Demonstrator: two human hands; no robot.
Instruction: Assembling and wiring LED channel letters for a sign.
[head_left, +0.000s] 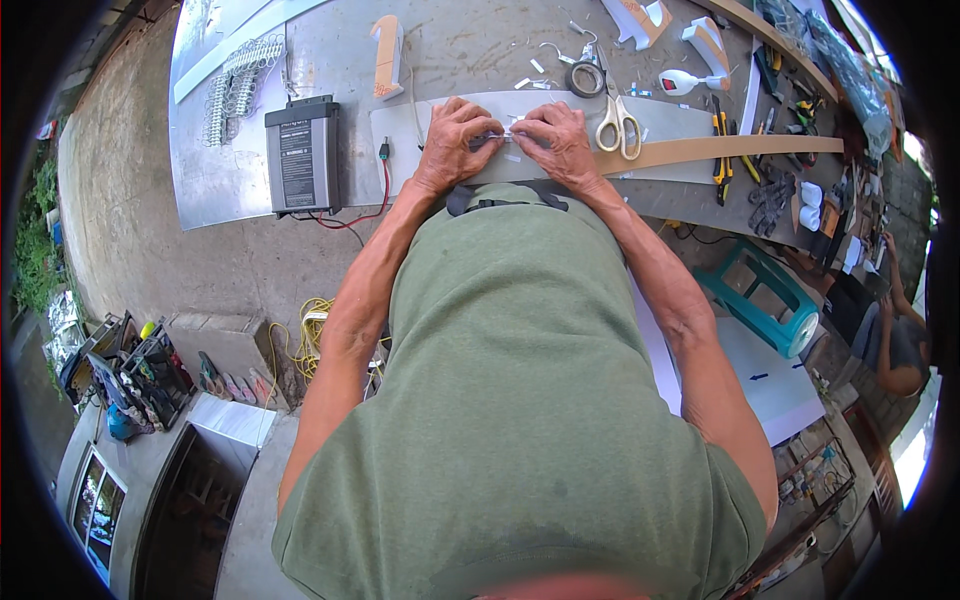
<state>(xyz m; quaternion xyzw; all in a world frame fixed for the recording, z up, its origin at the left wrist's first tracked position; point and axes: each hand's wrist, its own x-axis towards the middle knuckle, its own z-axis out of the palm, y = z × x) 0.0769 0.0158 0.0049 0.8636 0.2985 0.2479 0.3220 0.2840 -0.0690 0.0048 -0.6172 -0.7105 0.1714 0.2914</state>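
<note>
My left hand [460, 143] and my right hand [556, 145] meet over a grey sheet [400, 125] at the table's near edge. Both are closed, thumbs and fingertips pinched together. A small whitish bit [508, 134] shows between the fingertips, too small to name. Just right of my right hand lie scissors [620, 128] with cream handles, blades pointing away from me. Beyond them is a roll of black tape [585, 78]. Small white pieces [537, 66] are scattered past my hands.
Left on the table are a black power supply box [303, 155] with red wire and strings of LED modules [240, 88]. A one-shaped channel letter [387, 58] stands beyond. A brown strip [720, 148], pliers [722, 150] and gloves [772, 200] lie right. A teal stool [765, 290] and another person [900, 330] are farther right.
</note>
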